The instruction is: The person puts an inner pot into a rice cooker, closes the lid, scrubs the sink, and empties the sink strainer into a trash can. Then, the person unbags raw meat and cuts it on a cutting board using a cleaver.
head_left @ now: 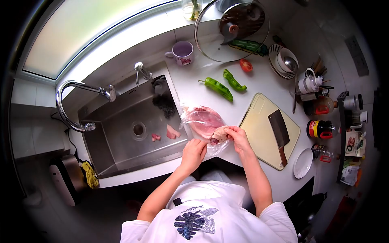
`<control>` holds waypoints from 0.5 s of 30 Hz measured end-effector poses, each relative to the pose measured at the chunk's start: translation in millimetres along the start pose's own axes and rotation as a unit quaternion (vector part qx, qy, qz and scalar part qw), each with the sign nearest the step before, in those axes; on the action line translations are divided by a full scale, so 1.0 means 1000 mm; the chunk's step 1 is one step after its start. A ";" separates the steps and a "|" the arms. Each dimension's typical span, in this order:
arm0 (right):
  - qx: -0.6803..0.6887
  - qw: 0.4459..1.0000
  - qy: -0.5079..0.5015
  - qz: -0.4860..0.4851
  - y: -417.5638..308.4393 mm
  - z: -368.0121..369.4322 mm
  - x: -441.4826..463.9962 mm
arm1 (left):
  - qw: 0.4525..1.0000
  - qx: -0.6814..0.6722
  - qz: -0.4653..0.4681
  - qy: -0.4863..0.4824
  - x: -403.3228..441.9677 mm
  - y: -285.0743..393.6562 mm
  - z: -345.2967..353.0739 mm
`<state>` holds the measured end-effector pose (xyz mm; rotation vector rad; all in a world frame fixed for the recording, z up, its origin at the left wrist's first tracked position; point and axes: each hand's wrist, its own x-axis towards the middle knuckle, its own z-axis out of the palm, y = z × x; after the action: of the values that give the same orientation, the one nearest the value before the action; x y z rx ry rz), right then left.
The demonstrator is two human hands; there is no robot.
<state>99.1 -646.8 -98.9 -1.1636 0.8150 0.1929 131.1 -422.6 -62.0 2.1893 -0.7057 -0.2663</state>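
Seemingly at the step of working raw meat (204, 119) loose from a clear bag (214, 150), on the counter (253, 87) just right of the sink (117, 129). Pinching the meat's near right end in the right hand (239, 139). Touching the bag's near side with the left hand (194, 154); cannot tell whether gripping or merely resting. Next, likely needing a firm pinch and a slow peel of plastic.

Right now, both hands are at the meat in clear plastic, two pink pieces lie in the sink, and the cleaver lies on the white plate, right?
No: the head view shows the cleaver on the cutting board. The rest holds: left hand and right hand at the meat, two pink pieces in the sink.
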 end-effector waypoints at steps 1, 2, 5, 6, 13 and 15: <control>-0.001 1.000 0.000 0.001 -0.001 0.001 -0.002 | 1.000 -0.001 -0.001 0.000 0.003 0.000 0.004; -0.008 1.000 -0.009 -0.016 0.000 0.003 -0.005 | 0.999 -0.013 -0.014 0.037 0.005 0.001 0.009; -0.028 0.998 -0.031 -0.039 0.003 0.005 -0.010 | 0.994 -0.057 -0.062 0.067 0.011 0.007 0.021; -0.039 0.997 -0.045 -0.046 0.003 0.005 -0.012 | 0.990 -0.087 -0.094 0.060 0.013 0.010 0.024; -0.031 0.998 -0.055 -0.032 0.004 0.004 -0.019 | 0.978 -0.170 -0.103 0.064 0.019 0.014 0.051; -0.080 0.994 -0.053 -0.048 0.002 0.007 -0.025 | 0.975 -0.153 -0.131 0.092 0.015 0.019 0.055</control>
<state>83.7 -633.2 -83.2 -1.3280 0.6582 0.2419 113.7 -476.2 -83.2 1.9749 -0.2511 -0.2813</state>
